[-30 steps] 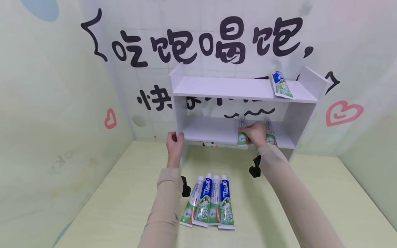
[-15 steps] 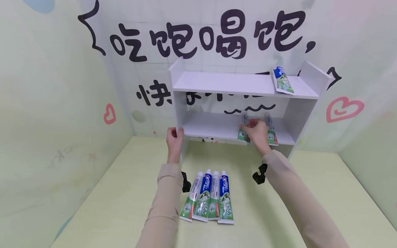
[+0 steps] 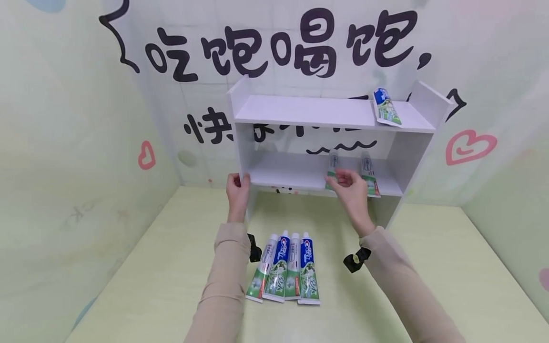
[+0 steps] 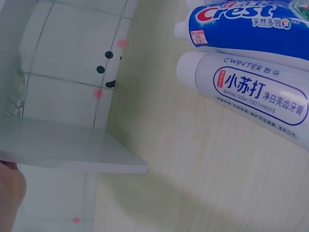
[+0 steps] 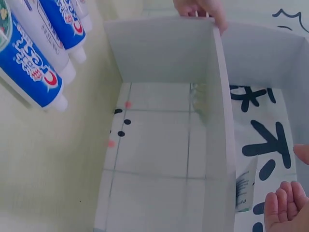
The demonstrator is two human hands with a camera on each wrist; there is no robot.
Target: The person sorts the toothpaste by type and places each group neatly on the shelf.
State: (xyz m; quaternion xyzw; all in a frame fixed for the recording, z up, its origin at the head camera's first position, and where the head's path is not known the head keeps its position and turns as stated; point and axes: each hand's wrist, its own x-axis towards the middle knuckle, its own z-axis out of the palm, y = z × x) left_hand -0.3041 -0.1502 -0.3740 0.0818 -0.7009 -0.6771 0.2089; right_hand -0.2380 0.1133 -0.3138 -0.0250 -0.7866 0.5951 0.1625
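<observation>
My left hand (image 3: 238,196) grips the left side panel of a white two-tier shelf (image 3: 296,110), thumb on the near edge. My right hand (image 3: 352,197) is just in front of the lower board, thumb and fingers spread apart with nothing between them. It partly covers a green-and-white toothpaste tube (image 3: 333,161) lying there. In the right wrist view a gap shows between the fingers (image 5: 285,200) and that toothpaste tube. To its right lies a matching toothpaste tube (image 3: 368,172). A blue-and-green Crest toothpaste tube (image 3: 387,108) lies on the top board, toward the right.
Several toothpaste tubes lie side by side on the pale table (image 3: 163,295) before the shelf, Crest tubes (image 3: 309,271) alternating with white-and-green baking soda tubes (image 4: 251,89). A wall with black lettering (image 3: 317,43) stands behind, and side walls flank the table.
My right hand has let go of the toothpaste tube on the lower board and drawn back slightly toward me, its fingers opening. My left hand keeps its grip on the shelf's side panel.
</observation>
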